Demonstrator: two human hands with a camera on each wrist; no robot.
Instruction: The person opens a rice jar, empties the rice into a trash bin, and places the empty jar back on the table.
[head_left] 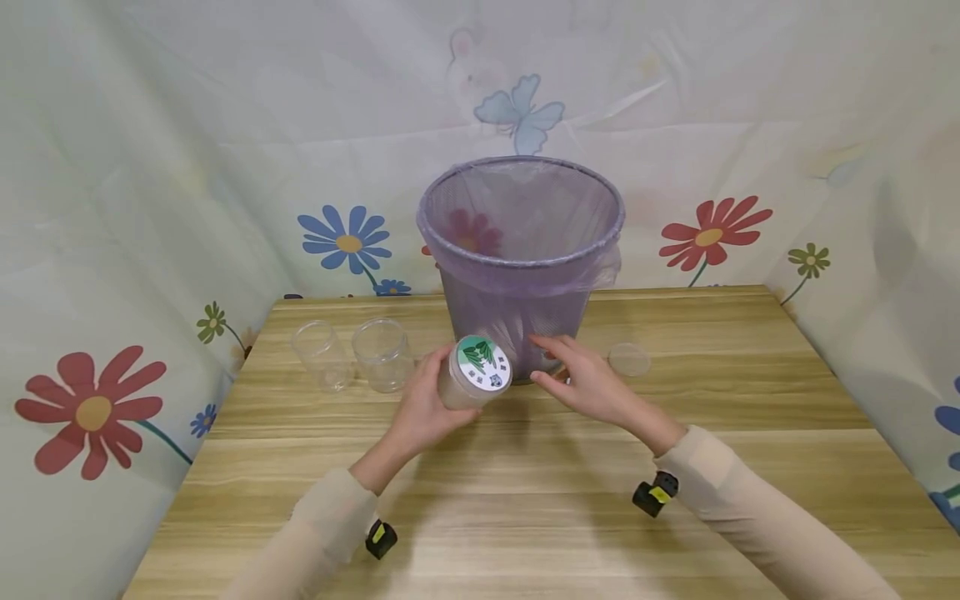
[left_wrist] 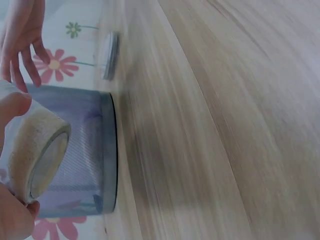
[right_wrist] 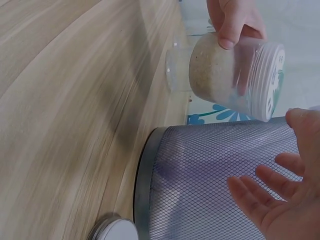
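My left hand [head_left: 423,408] grips a clear plastic jar [right_wrist: 215,70] round its side, lifted above the table and tilted. Its round lid [head_left: 483,364] carries a white and green label with a leaf picture. Beige, grainy contents lie in the lower part, as the right wrist view shows. My right hand [head_left: 588,379] is apart from the jar, to its right, with fingers spread and nothing held. Just behind both hands stands a purple mesh waste bin [head_left: 517,308] lined with a thin translucent bag.
Two clear, open-looking containers [head_left: 382,354] stand at the left of the wooden table [head_left: 525,500]. A flat round lid-like piece [head_left: 629,359] lies right of the bin. A flower-printed curtain [head_left: 187,125] hangs behind and at both sides.
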